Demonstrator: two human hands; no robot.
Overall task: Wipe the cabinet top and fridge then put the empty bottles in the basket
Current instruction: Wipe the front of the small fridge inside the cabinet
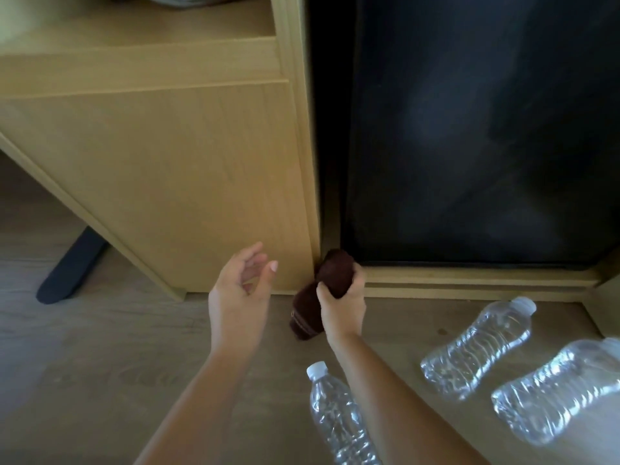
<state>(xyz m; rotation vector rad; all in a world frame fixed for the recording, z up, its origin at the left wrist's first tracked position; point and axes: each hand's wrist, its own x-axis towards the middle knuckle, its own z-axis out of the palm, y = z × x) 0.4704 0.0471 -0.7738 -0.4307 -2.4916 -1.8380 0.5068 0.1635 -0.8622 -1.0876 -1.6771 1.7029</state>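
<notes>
My right hand (pixel 342 305) grips a bunched dark brown cloth (pixel 307 312) low down, at the bottom left corner of the black fridge door (pixel 479 135). My left hand (pixel 240 297) hovers open just to the left of it, fingers spread, in front of the light wooden cabinet (pixel 167 169). Three clear empty plastic bottles with white caps lie on the floor: one (pixel 337 417) under my right forearm, one (pixel 479 347) to the right, and one (pixel 557 391) at the far right edge. No basket is in view.
The fridge sits in a wooden frame with a low sill (pixel 469 283) along its base. A dark angled furniture leg (pixel 72 266) stands on the wood floor (pixel 84 380) at left. An open shelf (pixel 134 25) tops the cabinet.
</notes>
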